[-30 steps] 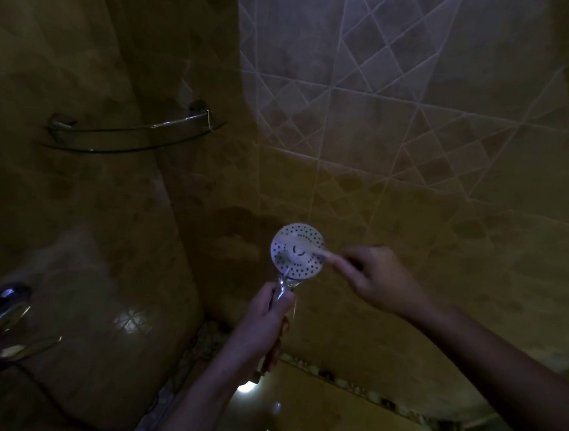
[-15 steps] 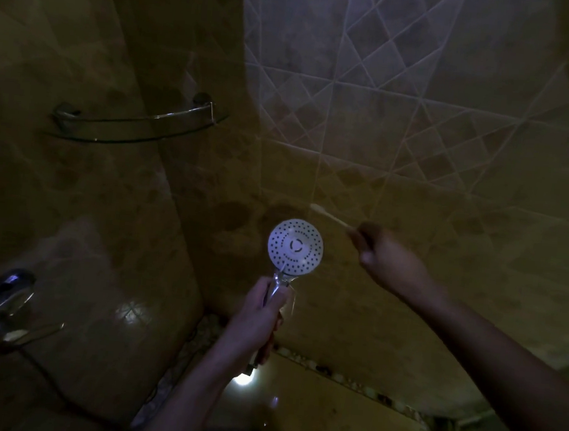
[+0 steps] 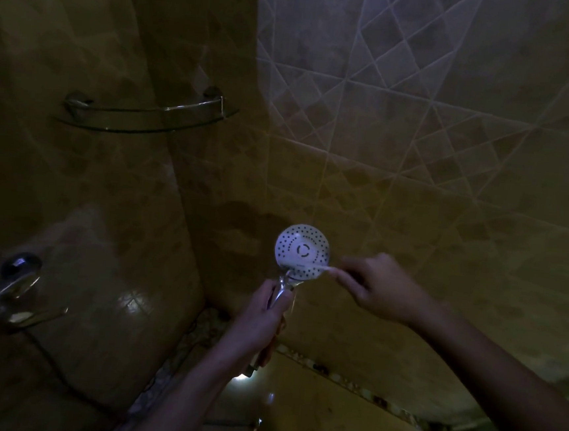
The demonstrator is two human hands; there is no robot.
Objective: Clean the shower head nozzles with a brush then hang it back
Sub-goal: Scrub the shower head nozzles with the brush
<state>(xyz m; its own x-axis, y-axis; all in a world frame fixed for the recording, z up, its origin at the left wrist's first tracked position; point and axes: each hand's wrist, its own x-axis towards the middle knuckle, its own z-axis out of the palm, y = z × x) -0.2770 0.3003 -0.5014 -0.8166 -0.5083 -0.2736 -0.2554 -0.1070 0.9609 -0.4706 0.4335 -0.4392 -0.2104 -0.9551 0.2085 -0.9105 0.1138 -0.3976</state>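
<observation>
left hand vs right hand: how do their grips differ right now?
The left hand wraps the shower head handle from below in a full fist; the right hand pinches the brush from the side. The left sits lower, under the head; the right is level with its lower face. Both are closed on something.

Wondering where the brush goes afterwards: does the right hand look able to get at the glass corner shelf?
Probably yes. The glass corner shelf looks bare, with nothing between it and the right hand, though that hand holds the brush and would reach across the shower head.
</observation>
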